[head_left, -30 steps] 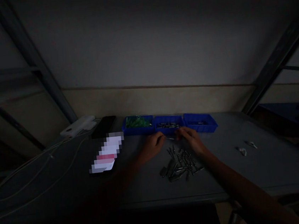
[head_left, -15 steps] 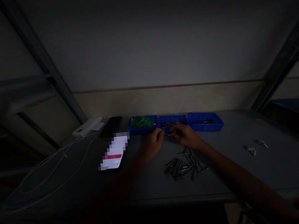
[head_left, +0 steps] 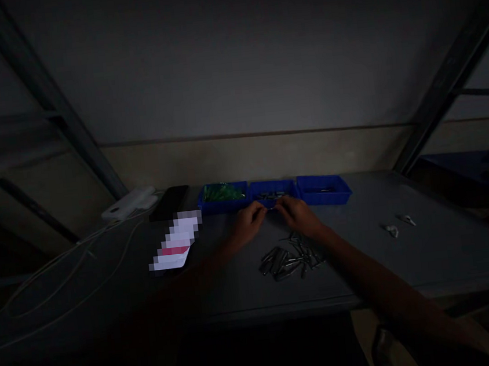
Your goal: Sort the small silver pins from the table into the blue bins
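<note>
Before middle blue bin (head_left: pixel 258 199), left hand (head_left: pixel 249 223) and right hand (head_left: pixel 299 215), grips tight on one metal pin (head_left: pixel 272 207)

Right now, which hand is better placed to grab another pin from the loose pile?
Probably the right: the right hand sits just behind the pile of pins, while the left hand is farther to the side.

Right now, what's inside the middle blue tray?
A few small grey metal pieces lie in the middle blue tray. Its near part is hidden behind the left hand and right hand.
</note>
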`<state>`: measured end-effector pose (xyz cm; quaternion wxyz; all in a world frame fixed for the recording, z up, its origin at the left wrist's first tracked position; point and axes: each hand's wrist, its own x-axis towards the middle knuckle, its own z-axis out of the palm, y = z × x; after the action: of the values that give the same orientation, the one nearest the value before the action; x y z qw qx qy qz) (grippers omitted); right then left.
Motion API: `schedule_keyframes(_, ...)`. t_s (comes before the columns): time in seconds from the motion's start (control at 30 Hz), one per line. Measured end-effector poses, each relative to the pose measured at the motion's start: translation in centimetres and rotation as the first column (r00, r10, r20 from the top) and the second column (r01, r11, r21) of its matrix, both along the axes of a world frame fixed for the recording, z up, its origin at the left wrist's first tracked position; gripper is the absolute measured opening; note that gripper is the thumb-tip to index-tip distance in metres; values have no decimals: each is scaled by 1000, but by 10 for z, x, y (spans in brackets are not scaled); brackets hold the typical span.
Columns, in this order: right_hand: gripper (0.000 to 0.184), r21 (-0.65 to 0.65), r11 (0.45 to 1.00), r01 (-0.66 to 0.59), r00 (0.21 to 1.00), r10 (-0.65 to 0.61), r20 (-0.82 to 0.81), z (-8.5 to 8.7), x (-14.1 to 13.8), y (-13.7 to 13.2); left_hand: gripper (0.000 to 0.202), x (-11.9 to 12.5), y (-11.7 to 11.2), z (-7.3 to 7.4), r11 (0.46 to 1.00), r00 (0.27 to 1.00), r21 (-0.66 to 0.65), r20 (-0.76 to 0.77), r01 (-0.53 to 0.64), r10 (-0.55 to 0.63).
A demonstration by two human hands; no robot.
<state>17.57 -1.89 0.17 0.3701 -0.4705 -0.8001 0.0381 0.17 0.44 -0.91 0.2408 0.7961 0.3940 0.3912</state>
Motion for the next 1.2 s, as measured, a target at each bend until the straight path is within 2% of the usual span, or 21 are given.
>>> schedule_keyframes(0.13,18,-20,999,43,999,-43,-2,3,4,-1,25,8,7,0,999,999,43,-33,27,-26)
schedule_keyframes(0.23,15,-47,998,30,1000,-30,-2,7,7,-5,24,10,9,-1,998,999,63,-38,15,-13)
schedule_keyframes(0.37,12,-35,999,3,998,-1,55,10,9,-9,25,9,7,-1,995,998,97,-58,16,-10)
schedule_keyframes(0.5,20,-16,999,45,994,-43,104,10,8,-9,21,7,3,-2,992,999,127,-35,4,0)
schedule_keyframes(0.67,24,-22,999,39,996,-37,76,9,6,-10,20,6,0,-3,987,1000,158,-5,5,-4)
schedule_keyframes(0.87,15,-40,999,-23,1000,24,19,9,6,-13,26,5,0,-2,982,998,189,-56,25,-15)
schedule_keyframes(1.1,23,-11,1000,12,998,-11,68,6,4,-11,20,4,0,-4,983,1000,184,-12,24,-22)
schedule_keyframes(1.2,21,-20,1000,3,999,-2,42,6,4,-12,18,5,0,-4,979,1000,205,-17,12,-9)
